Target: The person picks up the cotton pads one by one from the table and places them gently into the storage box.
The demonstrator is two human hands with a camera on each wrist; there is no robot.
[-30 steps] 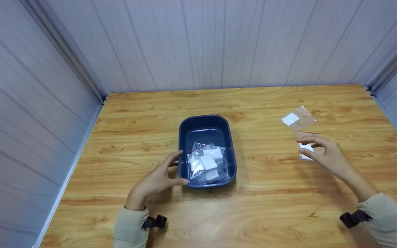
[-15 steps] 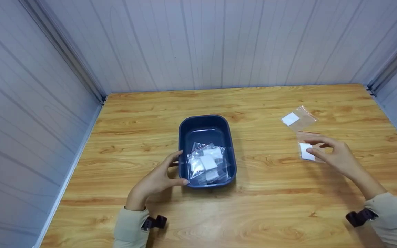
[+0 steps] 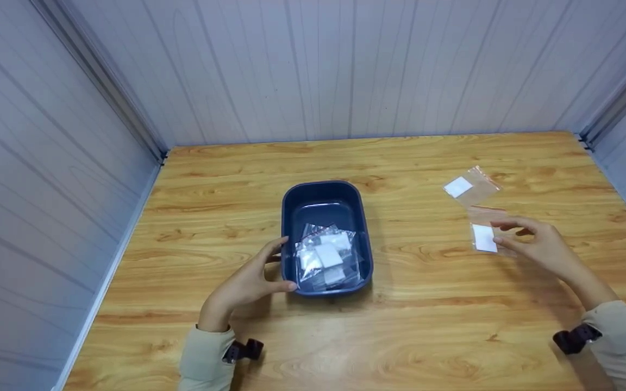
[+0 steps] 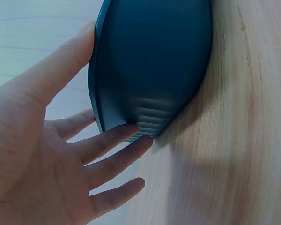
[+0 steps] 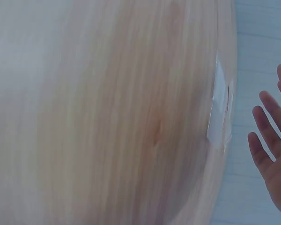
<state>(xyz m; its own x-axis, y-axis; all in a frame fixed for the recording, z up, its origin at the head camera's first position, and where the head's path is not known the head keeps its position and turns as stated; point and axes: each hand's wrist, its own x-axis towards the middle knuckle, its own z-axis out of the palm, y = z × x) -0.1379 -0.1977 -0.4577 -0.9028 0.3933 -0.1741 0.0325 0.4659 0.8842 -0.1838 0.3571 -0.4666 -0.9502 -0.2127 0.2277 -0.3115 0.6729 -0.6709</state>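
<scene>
A dark blue plastic bin stands on the table, several small clear zip bags with white squares inside heaped in its near half. My left hand rests against the bin's left side, thumb at the near corner of the rim; the left wrist view has its fingers spread along the outer wall. Over a zip bag lying on the right of the table hovers my right hand, thumb and index finger apart with nothing between them. Another zip bag lies just behind that one.
The wood-grain table is bordered by pale panels at the back and both sides. A small dark camera is strapped to the left wrist, and another camera to the right.
My right hand has drawn back to the right and slightly toward me, uncovering more of the nearer zip bag's white square. The left hand, bin and bags have stayed put.
</scene>
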